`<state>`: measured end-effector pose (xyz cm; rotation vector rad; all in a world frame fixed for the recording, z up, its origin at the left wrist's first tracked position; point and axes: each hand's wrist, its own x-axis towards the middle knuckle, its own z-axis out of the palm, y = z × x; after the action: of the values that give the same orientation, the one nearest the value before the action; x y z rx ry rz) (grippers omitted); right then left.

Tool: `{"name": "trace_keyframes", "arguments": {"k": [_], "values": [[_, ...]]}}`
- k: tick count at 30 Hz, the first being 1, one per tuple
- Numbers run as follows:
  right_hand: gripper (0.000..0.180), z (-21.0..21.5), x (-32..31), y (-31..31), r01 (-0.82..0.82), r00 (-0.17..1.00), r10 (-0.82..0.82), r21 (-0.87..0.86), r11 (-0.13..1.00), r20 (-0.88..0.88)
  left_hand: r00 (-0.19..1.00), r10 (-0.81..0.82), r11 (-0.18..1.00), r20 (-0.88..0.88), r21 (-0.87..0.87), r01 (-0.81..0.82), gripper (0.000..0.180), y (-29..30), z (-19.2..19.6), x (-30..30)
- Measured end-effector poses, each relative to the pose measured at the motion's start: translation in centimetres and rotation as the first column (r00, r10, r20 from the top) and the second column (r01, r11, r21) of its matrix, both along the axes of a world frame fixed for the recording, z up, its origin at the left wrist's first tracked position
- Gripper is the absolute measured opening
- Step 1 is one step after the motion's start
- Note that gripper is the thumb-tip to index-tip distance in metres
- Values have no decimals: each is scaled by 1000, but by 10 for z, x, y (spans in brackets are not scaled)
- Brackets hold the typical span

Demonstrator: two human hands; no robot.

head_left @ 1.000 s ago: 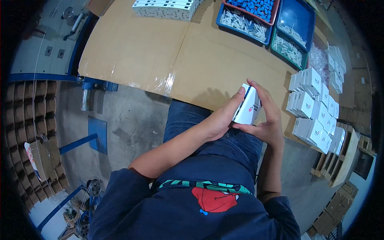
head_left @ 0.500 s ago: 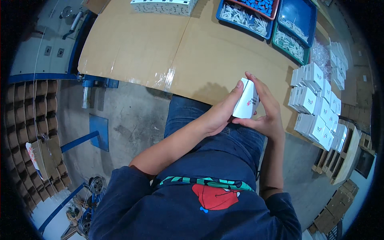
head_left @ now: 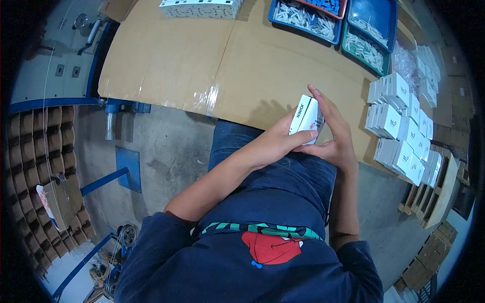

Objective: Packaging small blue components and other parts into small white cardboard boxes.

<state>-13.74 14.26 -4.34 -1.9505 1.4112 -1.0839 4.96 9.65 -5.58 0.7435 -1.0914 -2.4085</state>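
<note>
A small white carton [head_left: 304,115] with dark and red print is between my hands, over my lap at the table's front edge. My left hand [head_left: 281,138] is closed on its left side, the thumb lying across the printed face and the other fingers hidden behind. On the right, my right hand [head_left: 338,141] curves around the carton. Its index finger stretches up beside the box and its thumb lies under the lower end. The carton stands tilted, showing a narrow side and a broader face.
Stacked white cartons [head_left: 401,131] stand at the table's right edge. Blue, green and red trays [head_left: 337,43] of small white and blue parts are at the back right. A long patterned white box [head_left: 202,10] lies at the far edge of the cardboard-covered table [head_left: 172,65].
The carton has turned in my hands, and a narrow printed side now shows. My left thumb has moved from its upper edge down across the face.
</note>
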Motion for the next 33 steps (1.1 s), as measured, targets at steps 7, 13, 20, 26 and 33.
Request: {"name": "trace_keyframes", "arguments": {"k": [7,13,20,26,33], "values": [[111,0,-4,-3,-22,1000,22,5,1000,-8,999,43,999,-15,-2,-43,39,3,-4,-3],[116,0,4,-3,93,996,-93,-20,995,6,998,18,1000,52,-6,-18,41,0,-9,-2],[69,-22,-6,18,172,909,-312,432,885,277,986,164,981,-31,-103,-166,44,-11,-18,12],[38,-16,28,23,210,943,-274,300,930,190,950,235,971,-205,98,-219,43,-18,-43,33],[37,1,40,20,244,935,-297,256,935,193,940,223,973,-260,115,-199,47,-26,-30,44]]}}
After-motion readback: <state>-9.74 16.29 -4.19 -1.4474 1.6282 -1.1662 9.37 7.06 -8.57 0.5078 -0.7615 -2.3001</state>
